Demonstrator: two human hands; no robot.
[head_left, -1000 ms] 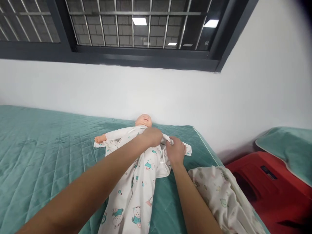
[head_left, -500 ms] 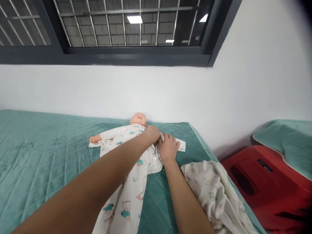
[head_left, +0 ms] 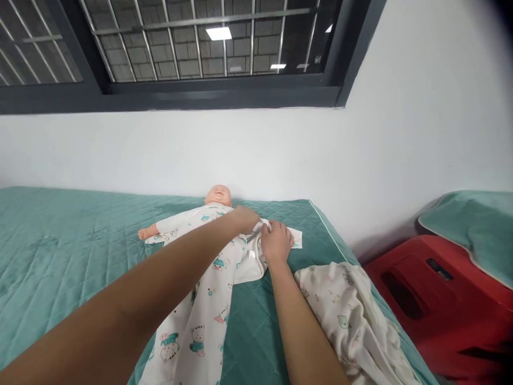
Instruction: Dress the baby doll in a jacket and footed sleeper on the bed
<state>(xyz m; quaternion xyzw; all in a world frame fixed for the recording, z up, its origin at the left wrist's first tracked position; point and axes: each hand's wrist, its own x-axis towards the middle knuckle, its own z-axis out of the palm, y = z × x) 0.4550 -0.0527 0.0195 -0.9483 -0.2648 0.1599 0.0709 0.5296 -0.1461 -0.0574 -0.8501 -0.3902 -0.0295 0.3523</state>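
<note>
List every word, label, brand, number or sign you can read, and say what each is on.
No text is readable.
Dark label on the red plastic item: too small and blurred to read.
Small pale mark on the window: too faint to tell.
Printed white garment: cartoon animals, no legible words.

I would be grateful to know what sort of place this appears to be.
Probably an indoor room of a bedroom or nursery sort: a green quilted cover is spread out like bedding, a baby doll lies on it, and a barred window is set in the white wall behind.
</note>
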